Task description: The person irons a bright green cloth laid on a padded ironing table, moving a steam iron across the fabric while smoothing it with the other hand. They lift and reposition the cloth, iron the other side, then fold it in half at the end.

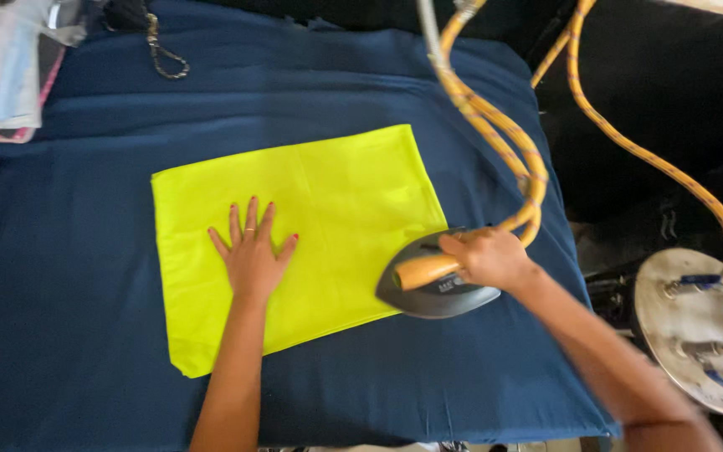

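Left hand (252,251) flat, fingers spread, palm pressed on yellow-green cloth (311,218), left of cloth's middle. Right hand (487,255) clamped round wooden handle (425,270) of grey iron (437,289); iron sits on cloth's right edge, nose toward left hand. Cloth lies flat, mid-worktop, on dark blue cover (85,276). Orange braided hose (504,134) loops from iron up past worktop's far right corner. Round metal tank (696,335) beyond right edge. Folded pale fabrics (6,67) at far left corner.

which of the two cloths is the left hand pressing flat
The neon yellow cloth: the left hand lies spread on it. The dark blue cloth lies underneath.
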### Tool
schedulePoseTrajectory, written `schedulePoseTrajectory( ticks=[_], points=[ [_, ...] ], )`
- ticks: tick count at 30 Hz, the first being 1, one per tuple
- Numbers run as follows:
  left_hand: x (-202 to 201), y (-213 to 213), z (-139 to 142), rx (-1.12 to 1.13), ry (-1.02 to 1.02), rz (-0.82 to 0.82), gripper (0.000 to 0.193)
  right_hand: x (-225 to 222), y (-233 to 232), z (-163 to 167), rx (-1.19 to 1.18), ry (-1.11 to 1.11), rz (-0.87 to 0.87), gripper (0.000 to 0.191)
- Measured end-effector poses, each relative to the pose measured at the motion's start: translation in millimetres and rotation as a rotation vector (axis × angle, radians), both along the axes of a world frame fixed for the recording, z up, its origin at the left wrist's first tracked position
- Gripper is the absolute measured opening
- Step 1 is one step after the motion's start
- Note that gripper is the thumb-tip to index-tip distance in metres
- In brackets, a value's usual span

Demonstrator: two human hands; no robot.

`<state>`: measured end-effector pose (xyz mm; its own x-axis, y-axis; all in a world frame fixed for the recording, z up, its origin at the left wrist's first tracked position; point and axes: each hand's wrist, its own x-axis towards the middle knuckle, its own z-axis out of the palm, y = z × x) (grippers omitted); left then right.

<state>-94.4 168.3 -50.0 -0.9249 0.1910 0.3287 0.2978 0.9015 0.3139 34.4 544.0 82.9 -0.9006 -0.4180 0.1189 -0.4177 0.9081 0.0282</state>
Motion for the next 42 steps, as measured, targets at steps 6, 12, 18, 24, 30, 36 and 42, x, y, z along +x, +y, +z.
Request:
schedulePoseTrajectory(
  ticks=[6,12,18,24,30,36,42],
  points=[
    [-3,0,2,-0.03,-0.001,-0.001,0.072,-75,-28,-24,0.064,0.317,-0.554,0.016],
    [7,-8,14,0.037,0.051,-0.141,0.067,-180,-41,-3,-0.088,0.236,-0.662,0.014],
    [11,-3,22,-0.014,0.07,-0.176,0.059,-175,-33,14,-0.193,-0.042,-0.44,0.032],
    [8,-3,20,0.016,0.035,-0.167,0.058,-102,-34,20,-0.009,-0.373,-0.1,0.046],
    [6,-4,16,0.019,0.014,-0.166,0.057,-30,-27,29,-0.064,-0.543,0.164,0.048],
    [3,-7,12,-0.066,-0.044,-0.176,0.063,-5,-54,19,-0.102,-0.042,0.037,0.038],
    [10,-61,25,-0.194,-0.09,-0.08,0.075,-62,-89,-6,-0.062,0.138,-0.332,0.039]
  ],
)
